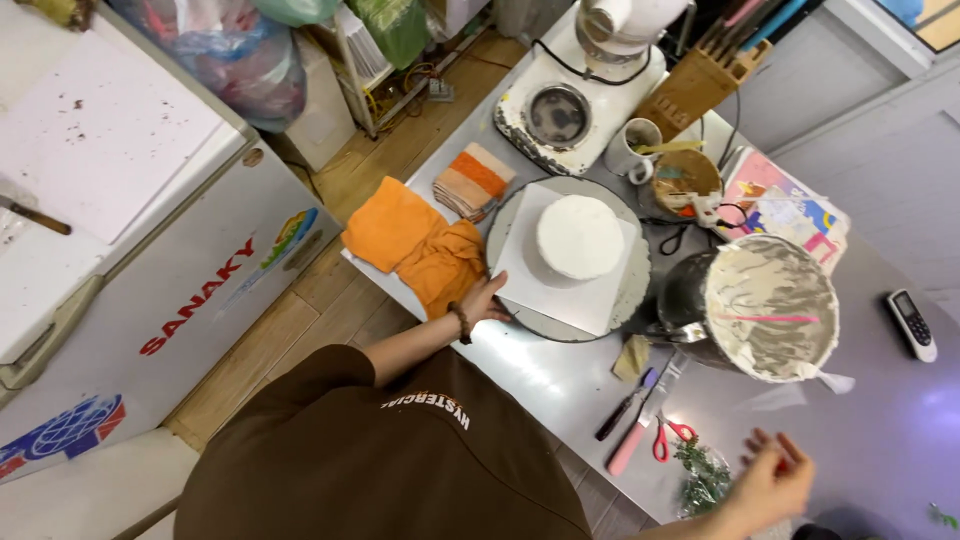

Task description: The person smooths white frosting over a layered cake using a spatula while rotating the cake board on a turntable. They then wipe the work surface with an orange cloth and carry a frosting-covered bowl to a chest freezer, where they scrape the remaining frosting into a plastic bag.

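Observation:
A white frosted round cake (579, 236) sits on a white square board on a grey turntable (520, 318). My left hand (485, 300), with a bead bracelet at the wrist, grips the turntable's near rim beside an orange cloth (420, 245). My right hand (775, 482) hovers over the steel table's near edge with fingers spread. It is next to a bag of green sprigs (703, 478), and a small red thing shows at its fingertips. I cannot tell whether the hand holds it.
A steel bowl smeared with cream (770, 305) holds a pink spatula. Red-handled scissors (672, 436), a pink-handled knife (630, 445) and a dark knife (625, 405) lie near the table's near edge. A stand mixer (575, 100), mug, knife block and remote (912, 324) stand further off. A white chest freezer (150, 250) is at left.

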